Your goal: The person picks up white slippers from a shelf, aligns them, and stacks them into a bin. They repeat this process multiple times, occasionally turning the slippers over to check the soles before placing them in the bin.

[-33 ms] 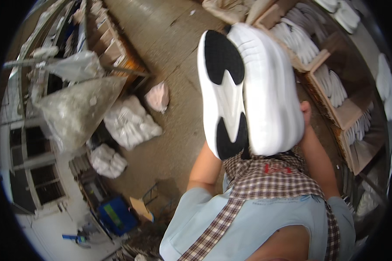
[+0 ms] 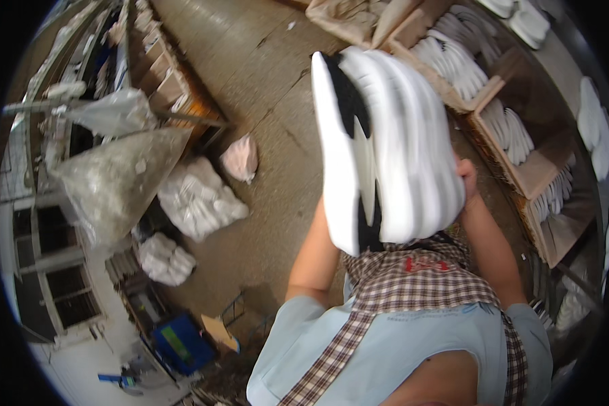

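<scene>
A stack of several white shoe soles is held up in front of my chest, standing on edge side by side and smeared by motion. The leftmost sole is turned nearly edge-on, white along its side, with black tread patches facing the rest of the stack. At the stack's right side, my right hand is closed against the outermost sole, fingers partly hidden. My left forearm rises to the leftmost sole, which covers the left hand, so its fingers cannot be seen.
Wooden bins with white soles line the right, a brown-lined box beyond them. On the left are a big clear bag, a bag of white pieces, a small pinkish bag, a white bundle and a blue box.
The leftmost sole has turned from showing its black-and-white tread to nearly edge-on. The stack has shifted slightly left and spread, showing more separate edges. My right hand has moved slightly left with it.
</scene>
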### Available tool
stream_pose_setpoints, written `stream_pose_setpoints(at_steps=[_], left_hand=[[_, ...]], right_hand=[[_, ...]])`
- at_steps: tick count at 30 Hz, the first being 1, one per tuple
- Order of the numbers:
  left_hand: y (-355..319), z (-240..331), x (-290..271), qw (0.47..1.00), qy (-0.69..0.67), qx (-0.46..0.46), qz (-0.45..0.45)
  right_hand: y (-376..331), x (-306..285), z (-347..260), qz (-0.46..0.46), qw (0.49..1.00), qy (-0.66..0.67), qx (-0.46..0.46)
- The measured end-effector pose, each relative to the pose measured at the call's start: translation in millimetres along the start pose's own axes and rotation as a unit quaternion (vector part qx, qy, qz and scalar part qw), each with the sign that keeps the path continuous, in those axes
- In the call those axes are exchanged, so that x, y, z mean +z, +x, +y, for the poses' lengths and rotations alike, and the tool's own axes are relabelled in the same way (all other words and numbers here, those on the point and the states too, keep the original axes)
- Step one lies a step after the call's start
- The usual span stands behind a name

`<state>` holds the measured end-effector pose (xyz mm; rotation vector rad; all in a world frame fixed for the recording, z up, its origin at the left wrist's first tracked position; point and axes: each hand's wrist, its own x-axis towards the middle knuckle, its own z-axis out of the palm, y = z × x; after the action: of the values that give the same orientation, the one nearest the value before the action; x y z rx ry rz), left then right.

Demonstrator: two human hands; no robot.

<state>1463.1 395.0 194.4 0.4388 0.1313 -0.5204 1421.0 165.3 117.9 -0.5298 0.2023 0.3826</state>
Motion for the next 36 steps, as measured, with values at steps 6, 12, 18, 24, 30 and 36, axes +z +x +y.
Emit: stream_pose_setpoints(at_steps=[6, 12, 18, 24, 30, 36], left_hand=[[22.2, 3.9, 4.6, 0.985, 0.161, -0.051, 0.021], [28.9, 4.9, 1.4, 0.980, 0.186, -0.076, 0.010], [28.9, 0.7, 3.4, 0.976, 0.199, -0.085, 0.001], [27.4, 1.3, 2.5, 0.974, 0.209, -0.085, 0.000], [25.3, 2.8, 1.8, 0.971, 0.223, -0.086, 0.000], [25.6, 1.6, -1.1, 0.969, 0.236, -0.079, 0.001]], right_hand=[[-10.1, 8.1, -30.8, -0.081, 0.966, -0.237, -0.061], [-19.2, 31.5, -36.3, -0.023, 0.907, -0.417, -0.053], [-31.1, 33.9, -30.5, 0.022, 0.887, -0.457, -0.066], [-35.7, 34.6, -31.0, 0.015, 0.869, -0.487, -0.091], [-38.7, 37.9, -30.9, 0.008, 0.870, -0.481, -0.107], [-39.5, 38.4, -29.9, 0.008, 0.863, -0.491, -0.118]])
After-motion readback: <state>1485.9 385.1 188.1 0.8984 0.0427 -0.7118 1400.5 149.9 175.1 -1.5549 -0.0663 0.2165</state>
